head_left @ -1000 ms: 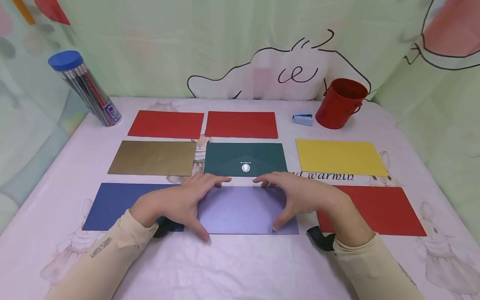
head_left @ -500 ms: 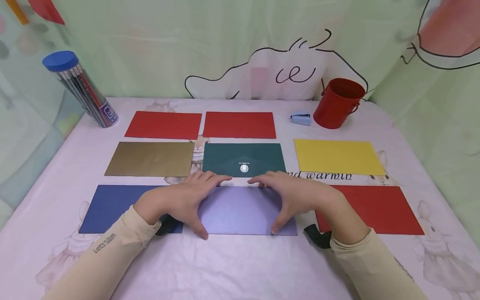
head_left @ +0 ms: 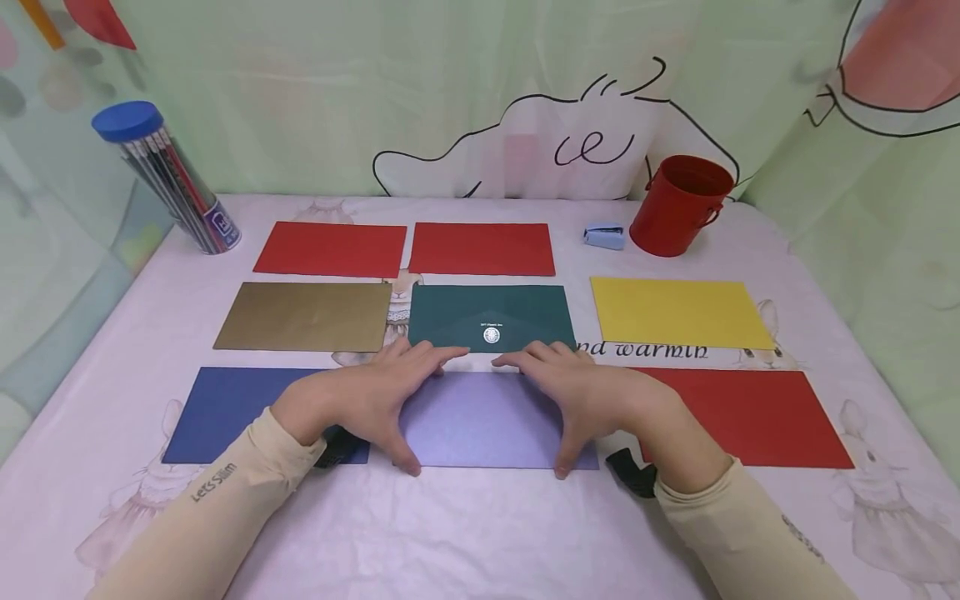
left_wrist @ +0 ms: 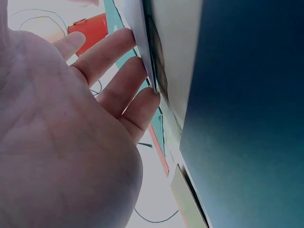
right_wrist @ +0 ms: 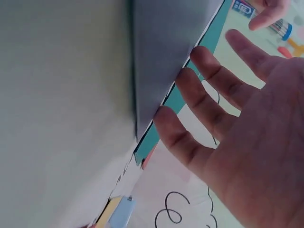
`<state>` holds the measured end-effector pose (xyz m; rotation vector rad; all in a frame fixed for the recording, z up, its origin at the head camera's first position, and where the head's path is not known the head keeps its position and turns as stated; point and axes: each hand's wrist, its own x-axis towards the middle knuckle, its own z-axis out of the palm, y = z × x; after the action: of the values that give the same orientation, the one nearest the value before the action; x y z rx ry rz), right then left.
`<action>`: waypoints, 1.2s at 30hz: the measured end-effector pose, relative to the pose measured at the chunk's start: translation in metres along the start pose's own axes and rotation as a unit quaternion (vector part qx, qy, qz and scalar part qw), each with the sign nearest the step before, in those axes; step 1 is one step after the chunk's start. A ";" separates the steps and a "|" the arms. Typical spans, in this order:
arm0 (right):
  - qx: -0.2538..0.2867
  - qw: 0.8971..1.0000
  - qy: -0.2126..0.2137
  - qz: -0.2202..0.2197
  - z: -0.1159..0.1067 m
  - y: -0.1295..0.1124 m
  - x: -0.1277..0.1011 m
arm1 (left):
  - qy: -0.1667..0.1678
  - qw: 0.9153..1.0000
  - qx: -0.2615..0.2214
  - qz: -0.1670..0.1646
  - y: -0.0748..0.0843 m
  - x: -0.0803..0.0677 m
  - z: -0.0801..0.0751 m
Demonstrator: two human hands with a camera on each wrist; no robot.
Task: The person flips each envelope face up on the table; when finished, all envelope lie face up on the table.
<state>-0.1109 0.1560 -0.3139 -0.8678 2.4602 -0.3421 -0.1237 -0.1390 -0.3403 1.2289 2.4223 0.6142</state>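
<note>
In the head view a lavender envelope-like sheet (head_left: pixel 483 421) lies flat on the cloth, between my hands. My left hand (head_left: pixel 367 400) spans its left part, thumb by the near edge and fingers at the far edge. My right hand (head_left: pixel 588 396) spans the right part likewise, its thumb at the near edge. Both wrist views show loosely bent fingers (left_wrist: pixel 126 85) with tips against the sheet's edge. Beyond it lies a dark green sheet (head_left: pixel 491 308) with a white round emblem. A blue sheet (head_left: pixel 232 408) lies partly under my left wrist, a red sheet (head_left: pixel 765 417) by my right.
Farther back lie a gold sheet (head_left: pixel 303 317), a yellow sheet (head_left: pixel 678 312) and two red sheets, one left (head_left: pixel 330 248) and one right (head_left: pixel 483 248). A pencil tub (head_left: pixel 176 183) stands back left. A small light-blue stapler (head_left: pixel 603 236) sits beside a red bucket (head_left: pixel 678 208).
My right thumb has moved from on top of the lavender sheet to its near edge. The right hand has shifted slightly left; my left hand has barely moved.
</note>
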 end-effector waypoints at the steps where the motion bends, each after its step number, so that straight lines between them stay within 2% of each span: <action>1: 0.003 1.000 0.000 0.006 0.000 -0.002 0.000 | -0.001 1.000 -0.002 -0.002 0.000 0.000 0.000; 7: 0.007 0.999 0.003 0.031 0.000 -0.015 -0.002 | 0.001 1.000 -0.006 -0.013 -0.001 -0.003 -0.003; 11: 0.008 1.000 0.008 0.026 -0.002 -0.015 -0.004 | 0.003 1.000 -0.003 -0.008 0.000 -0.003 -0.006; 18: 0.070 0.997 -0.005 0.029 -0.008 -0.011 -0.007 | 0.006 1.000 -0.010 0.011 0.000 -0.004 -0.006; 23: 0.137 0.990 -0.012 0.010 -0.015 -0.006 -0.013 | -0.006 0.998 -0.058 0.016 -0.002 -0.006 -0.012; 29: 0.207 0.978 -0.009 -0.019 -0.028 -0.004 -0.027 | -0.024 0.989 -0.146 0.016 -0.002 -0.012 -0.026; 36: 0.260 0.965 0.003 -0.025 -0.040 0.001 -0.038 | 0.024 0.976 -0.211 0.055 -0.004 -0.016 -0.037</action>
<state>-0.1078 0.1840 -0.2663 -0.6953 2.1895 -0.9552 -0.1354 -0.1623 -0.3092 1.1763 2.1152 1.1325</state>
